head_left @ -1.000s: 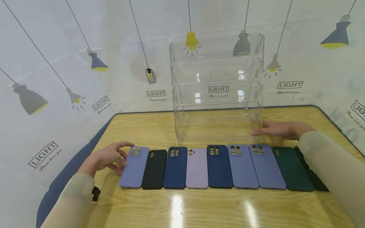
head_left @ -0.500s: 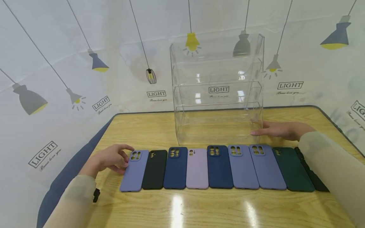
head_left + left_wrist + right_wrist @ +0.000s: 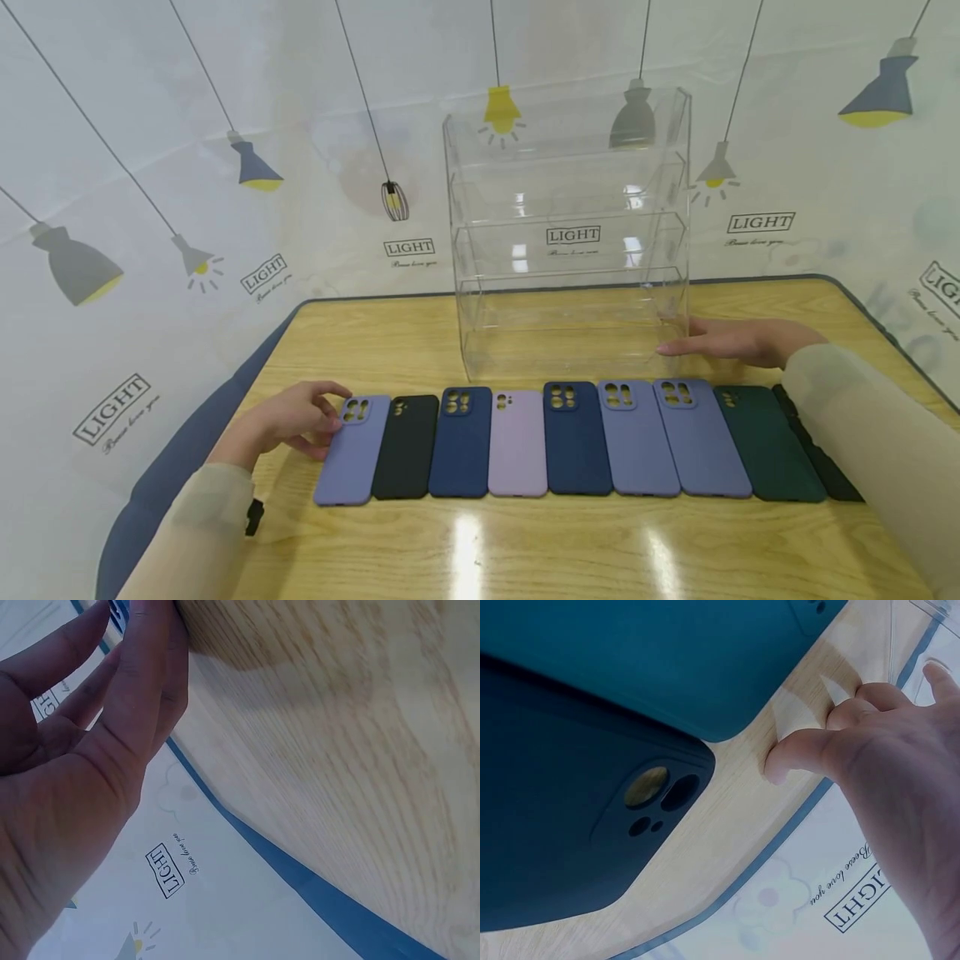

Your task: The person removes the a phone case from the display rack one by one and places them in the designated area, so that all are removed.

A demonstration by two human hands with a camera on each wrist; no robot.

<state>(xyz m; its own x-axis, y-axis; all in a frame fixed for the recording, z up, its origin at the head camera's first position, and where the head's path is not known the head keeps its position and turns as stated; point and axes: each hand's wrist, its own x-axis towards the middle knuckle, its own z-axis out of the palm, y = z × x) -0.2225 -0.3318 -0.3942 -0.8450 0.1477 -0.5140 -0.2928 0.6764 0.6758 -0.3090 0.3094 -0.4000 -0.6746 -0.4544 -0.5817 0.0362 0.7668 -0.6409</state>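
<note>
In the head view, a row of phone cases lies on the wooden table. My left hand (image 3: 296, 419) is at the left end, its fingers touching the upper left edge of a periwinkle phone case (image 3: 352, 454). The left wrist view shows those fingers (image 3: 139, 690) bent, with only a sliver of the case beside them. My right hand (image 3: 738, 343) rests against the lower right side of a clear tiered acrylic display rack (image 3: 573, 275). In the right wrist view its fingers (image 3: 802, 750) touch the table, thumb stretched toward the clear plastic.
Rightward along the row are a black case (image 3: 405, 450), navy cases (image 3: 461, 450), a pink case (image 3: 517, 446), more periwinkle cases (image 3: 641, 450) and a green case (image 3: 772, 450). A dark case (image 3: 570, 817) is partly under my right sleeve. A printed wall covering (image 3: 337, 167) borders the table.
The leftmost periwinkle case has slid slightly toward me, with my left hand's fingers at its upper edge. My right hand and the rack stay in place.
</note>
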